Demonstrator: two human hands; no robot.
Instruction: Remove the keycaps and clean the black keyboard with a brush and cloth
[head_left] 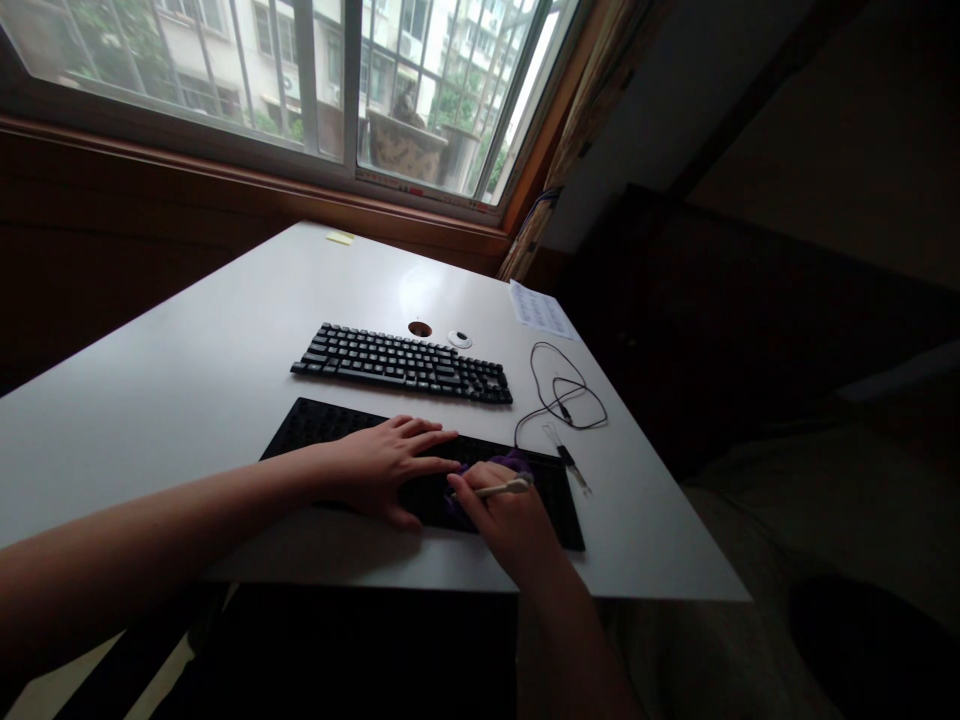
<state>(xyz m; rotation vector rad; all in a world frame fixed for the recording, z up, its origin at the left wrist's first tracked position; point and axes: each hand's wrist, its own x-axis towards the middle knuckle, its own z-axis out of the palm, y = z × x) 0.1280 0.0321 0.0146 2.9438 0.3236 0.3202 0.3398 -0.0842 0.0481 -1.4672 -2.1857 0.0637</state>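
Note:
A black keyboard base (307, 425) without visible keycaps lies near the table's front edge, partly covered by my hands. My left hand (382, 462) rests across its middle, palm down and fingers spread, holding nothing. On the base's right half, my right hand (506, 510) is closed around a pale thin stick (491, 490) with a thicker end. The stick's working end is hidden near the fingertips. Bunched purple cloth (514, 460) shows beside and under that hand. Behind the base, black keycaps (401, 362) are laid out in keyboard order.
A wire keycap puller (568, 462) lies right of the base, by a looped black cable (559, 400). A round cable hole (420, 329) and its white cover (460, 339) are farther back. Printed paper (541, 308) and a yellow slip (340, 238) lie on the white table (150, 430).

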